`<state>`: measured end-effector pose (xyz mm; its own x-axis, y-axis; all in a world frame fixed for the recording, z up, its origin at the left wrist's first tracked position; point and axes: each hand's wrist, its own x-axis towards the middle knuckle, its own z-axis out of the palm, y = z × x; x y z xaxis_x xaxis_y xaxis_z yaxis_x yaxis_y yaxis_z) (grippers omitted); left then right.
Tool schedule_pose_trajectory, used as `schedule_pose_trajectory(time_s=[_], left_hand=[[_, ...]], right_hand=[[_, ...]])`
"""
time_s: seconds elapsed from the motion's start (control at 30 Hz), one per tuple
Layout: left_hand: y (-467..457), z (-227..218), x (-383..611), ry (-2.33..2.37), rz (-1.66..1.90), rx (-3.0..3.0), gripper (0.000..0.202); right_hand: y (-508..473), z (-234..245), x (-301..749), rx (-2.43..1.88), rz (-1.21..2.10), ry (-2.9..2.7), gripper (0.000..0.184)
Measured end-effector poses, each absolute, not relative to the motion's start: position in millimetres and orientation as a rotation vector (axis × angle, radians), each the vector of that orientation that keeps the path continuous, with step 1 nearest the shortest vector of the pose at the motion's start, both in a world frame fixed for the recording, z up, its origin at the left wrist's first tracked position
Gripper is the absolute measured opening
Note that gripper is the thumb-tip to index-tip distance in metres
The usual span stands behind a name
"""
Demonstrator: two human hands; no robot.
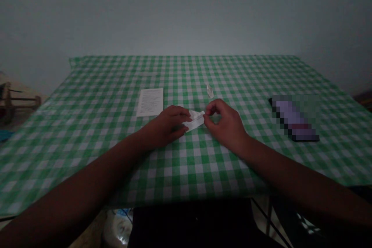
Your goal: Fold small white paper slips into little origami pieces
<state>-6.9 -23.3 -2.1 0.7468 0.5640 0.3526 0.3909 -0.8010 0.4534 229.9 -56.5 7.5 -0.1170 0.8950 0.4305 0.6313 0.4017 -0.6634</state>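
Note:
Between my two hands is a small white piece of folded paper [195, 122], low over the checked tablecloth. My left hand [171, 126] grips its left end, thumb below and fingers on top. At the right end, the thumb and index finger of my right hand [222, 122] pinch the paper's corner. A small folded paper piece [209, 90] lies just beyond my right hand. Left of my left hand, a stack of printed paper sheets [150, 102] rests flat on the cloth.
A green and white checked tablecloth [186, 174] covers the table. To the right lies a phone [295, 120], its screen blurred out. A pale wall [186, 11] stands behind the table. At the far left is a wooden chair [17, 100].

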Motion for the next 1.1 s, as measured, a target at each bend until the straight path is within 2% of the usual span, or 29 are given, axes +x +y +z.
schedule_pose_trajectory(time_s=[0.1, 0.2, 0.3, 0.4, 0.5, 0.6, 0.83, 1.0, 1.1], left_hand=[[-26, 4, -6, 0.788, 0.821, 2.580, 0.026], [-29, 10, -5, 0.802, 0.935, 2.567, 0.025], [-29, 10, -4, 0.761, 0.930, 2.589, 0.027], [-27, 7, -4, 0.697, 0.747, 2.671, 0.025], [-27, 5, -4, 0.704, 0.456, 2.809, 0.025], [-30, 7, -3, 0.714, 0.319, 2.888, 0.028], [-33, 7, -2, 0.644, 0.331, 2.846, 0.025], [-27, -1, -3, 0.635, 0.396, 2.736, 0.024], [-27, -2, -2, 0.641, 0.393, 2.697, 0.017]], right_hand=[[-61, 13, 233, -1.272, 0.079, -1.912, 0.011], [-68, 17, 230, -1.137, -0.049, -2.219, 0.016], [-74, 15, 224, -0.997, 0.006, -2.554, 0.023], [-75, 12, 221, -0.854, 0.221, -2.674, 0.019], [-70, 10, 227, -0.868, 0.458, -2.544, 0.018], [-60, 10, 237, -1.047, 0.459, -2.287, 0.028], [-49, 13, 250, -1.026, 0.346, -2.326, 0.038], [-44, 11, 255, -0.812, 0.450, -2.575, 0.038], [-41, 7, 254, -0.805, 0.490, -2.622, 0.031]])
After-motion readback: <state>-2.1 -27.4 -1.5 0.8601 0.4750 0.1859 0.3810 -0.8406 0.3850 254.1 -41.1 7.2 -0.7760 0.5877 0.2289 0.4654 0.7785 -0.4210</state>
